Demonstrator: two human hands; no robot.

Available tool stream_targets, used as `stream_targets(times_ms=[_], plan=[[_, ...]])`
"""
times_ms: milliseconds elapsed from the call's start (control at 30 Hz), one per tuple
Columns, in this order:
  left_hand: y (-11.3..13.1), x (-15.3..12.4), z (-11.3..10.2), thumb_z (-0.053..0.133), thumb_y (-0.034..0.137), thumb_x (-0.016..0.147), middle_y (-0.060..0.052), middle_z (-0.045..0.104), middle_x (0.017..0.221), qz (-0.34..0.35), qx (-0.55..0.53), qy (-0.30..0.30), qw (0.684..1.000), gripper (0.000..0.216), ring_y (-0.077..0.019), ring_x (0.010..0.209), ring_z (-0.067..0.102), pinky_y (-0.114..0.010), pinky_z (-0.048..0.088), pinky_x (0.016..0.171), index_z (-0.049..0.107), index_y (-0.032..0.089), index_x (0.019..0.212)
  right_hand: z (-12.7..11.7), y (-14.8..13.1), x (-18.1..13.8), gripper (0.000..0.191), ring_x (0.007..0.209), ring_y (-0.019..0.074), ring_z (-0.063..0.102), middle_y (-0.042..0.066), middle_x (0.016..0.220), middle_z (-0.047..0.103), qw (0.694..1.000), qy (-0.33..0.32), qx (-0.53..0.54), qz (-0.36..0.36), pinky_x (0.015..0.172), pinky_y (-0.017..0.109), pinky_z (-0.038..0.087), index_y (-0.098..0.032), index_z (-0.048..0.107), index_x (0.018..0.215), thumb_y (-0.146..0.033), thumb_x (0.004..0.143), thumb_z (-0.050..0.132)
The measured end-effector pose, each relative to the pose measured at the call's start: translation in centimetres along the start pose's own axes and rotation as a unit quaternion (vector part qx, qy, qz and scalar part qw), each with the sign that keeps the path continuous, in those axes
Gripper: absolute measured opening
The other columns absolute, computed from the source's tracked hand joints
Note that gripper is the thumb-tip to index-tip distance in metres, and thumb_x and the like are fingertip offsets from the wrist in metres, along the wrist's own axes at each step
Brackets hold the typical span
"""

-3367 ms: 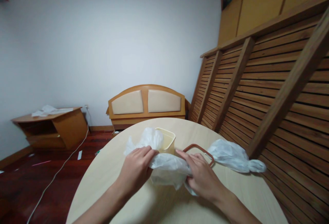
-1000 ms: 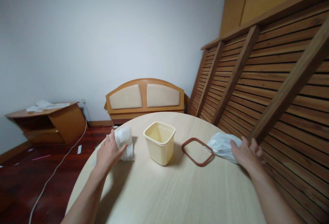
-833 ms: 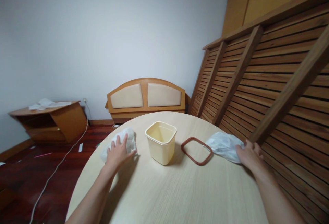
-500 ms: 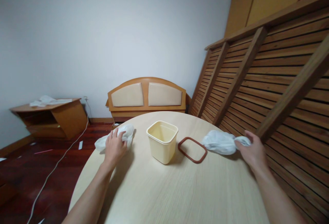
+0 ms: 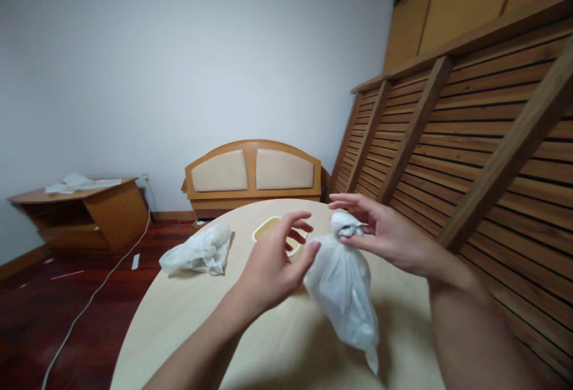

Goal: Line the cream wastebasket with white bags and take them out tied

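Observation:
A knotted white plastic bag [image 5: 342,291] hangs above the table from my right hand [image 5: 380,232], whose thumb and fingers grip its bunched top. My left hand [image 5: 277,258] is raised close to the bag's left side, thumb and fingers apart, holding nothing. Behind that hand is the cream plastic bin [image 5: 267,226], mostly covered, with part of its rim showing. A second white plastic bag [image 5: 201,251] lies crumpled at the table's left. The brown rectangular ring is out of sight, hidden behind my hands and the hanging bag.
The round pale wood table [image 5: 188,330] fills the near space. Beyond it stands a padded headboard [image 5: 253,172]. A slatted wooden frame [image 5: 447,133] leans along the right. At the left are a low cabinet [image 5: 107,217] and a white cable [image 5: 98,282] on the floor.
My right hand has lifted the right bag off the table and brought it to the middle. My left hand has left the other bag and moved right, towards the lifted one.

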State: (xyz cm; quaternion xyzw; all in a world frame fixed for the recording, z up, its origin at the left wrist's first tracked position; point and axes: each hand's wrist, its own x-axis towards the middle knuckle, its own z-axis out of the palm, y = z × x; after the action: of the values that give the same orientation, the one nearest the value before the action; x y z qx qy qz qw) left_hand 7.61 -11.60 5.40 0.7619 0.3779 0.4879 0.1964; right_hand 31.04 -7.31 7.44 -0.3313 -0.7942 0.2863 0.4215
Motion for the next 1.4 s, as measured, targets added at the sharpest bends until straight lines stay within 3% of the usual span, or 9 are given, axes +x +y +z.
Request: stream_targets(times_ms=[100,233,333,567,700,867,1033,1300,1400], plan=[[0.8,0.4,1.0,0.07,0.029,0.087,-0.008,0.071,0.112,0.0,-0.02,-0.023,1.0,0.037,-0.0183,0.087,0.069,-0.024,0.052,0.064,0.062,0.021,0.122,1.8,-2.2,-0.2,0.064,0.122,0.0253,0.064,0.01,0.142,0.059,0.997,-0.063,0.004,-0.036,0.102,0.041,0.055,-0.027,0.052,0.143,-0.024,0.083,0.075],[-0.4,0.4,1.5,0.064,0.023,0.088,-0.007,0.073,0.102,-0.014,-0.029,-0.012,0.999,0.016,-0.0178,0.084,0.067,-0.021,0.051,0.059,0.067,0.018,0.103,3.5,-2.9,-0.4,0.063,0.132,0.0258,0.056,0.007,0.146,0.055,0.997,-0.04,-0.022,-0.069,0.108,0.042,0.05,-0.029,0.054,0.142,-0.017,0.083,0.072],[-1.3,0.5,1.5,0.059,0.021,0.089,-0.006,0.073,0.097,-0.022,-0.048,0.006,0.999,0.012,-0.0169,0.083,0.068,-0.021,0.052,0.061,0.067,0.017,0.098,3.9,-2.5,-0.2,0.062,0.118,0.0234,0.065,0.008,0.136,0.062,0.999,-0.028,-0.01,-0.043,0.095,0.037,0.058,-0.027,0.053,0.142,-0.018,0.084,0.071],[-1.9,0.8,1.0,0.064,0.028,0.088,-0.006,0.073,0.093,-0.046,-0.06,0.044,0.996,0.015,-0.017,0.081,0.068,-0.022,0.052,0.062,0.069,0.017,0.096,4.4,-2.0,0.5,0.018,0.089,0.0195,0.069,0.005,0.101,0.074,0.997,0.009,-0.069,-0.018,0.076,0.029,0.056,-0.021,0.071,0.104,-0.019,0.086,0.066],[-2.2,1.3,0.5,0.071,0.04,0.084,-0.007,0.072,0.09,-0.097,-0.191,0.016,0.977,0.028,-0.0164,0.078,0.064,-0.021,0.052,0.06,0.071,0.014,0.093,4.2,-1.8,0.7,0.03,0.087,0.0178,0.069,0.004,0.097,0.073,0.999,0.002,0.048,0.01,0.076,0.028,0.055,-0.021,0.063,0.11,-0.03,0.084,0.075],[-2.4,1.6,0.2,0.078,0.05,0.078,-0.004,0.066,0.081,-0.156,-0.34,-0.036,0.927,0.041,-0.0103,0.066,0.056,-0.017,0.046,0.053,0.071,0.012,0.093,3.3,-1.1,0.7,0.051,0.095,0.0171,0.07,0.003,0.102,0.072,0.967,-0.139,0.214,0.011,0.079,0.028,0.056,-0.023,0.051,0.123,-0.027,0.08,0.079],[-2.8,1.8,0.1,0.081,0.054,0.073,-0.001,0.062,0.075,-0.153,-0.312,0.021,0.938,0.047,-0.0082,0.059,0.05,-0.016,0.04,0.047,0.067,0.012,0.089,3.3,-0.9,0.6,0.047,0.108,0.0183,0.065,0.005,0.118,0.065,0.982,-0.139,0.123,-0.035,0.091,0.032,0.056,-0.025,0.055,0.126,-0.017,0.083,0.073],[-2.7,2.0,-0.1,0.08,0.055,0.072,0.0,0.061,0.072,-0.138,-0.293,0.038,0.946,0.046,-0.0086,0.06,0.052,-0.016,0.041,0.048,0.063,0.013,0.085,3.6,-1.6,0.8,0.005,0.101,0.0181,0.065,0.003,0.11,0.068,0.99,-0.112,-0.012,-0.086,0.092,0.033,0.053,-0.023,0.065,0.093,-0.02,0.089,0.067],[-2.7,2.0,-0.1,0.079,0.055,0.073,-0.002,0.064,0.078,-0.135,-0.294,0.045,0.945,0.046,-0.0118,0.067,0.057,-0.016,0.043,0.049,0.064,0.014,0.087,2.4,-1.3,0.7,0.004,0.112,0.0208,0.063,0.006,0.12,0.066,0.986,-0.127,-0.035,-0.099,0.1,0.037,0.048,-0.022,0.068,0.088,-0.022,0.091,0.065]])
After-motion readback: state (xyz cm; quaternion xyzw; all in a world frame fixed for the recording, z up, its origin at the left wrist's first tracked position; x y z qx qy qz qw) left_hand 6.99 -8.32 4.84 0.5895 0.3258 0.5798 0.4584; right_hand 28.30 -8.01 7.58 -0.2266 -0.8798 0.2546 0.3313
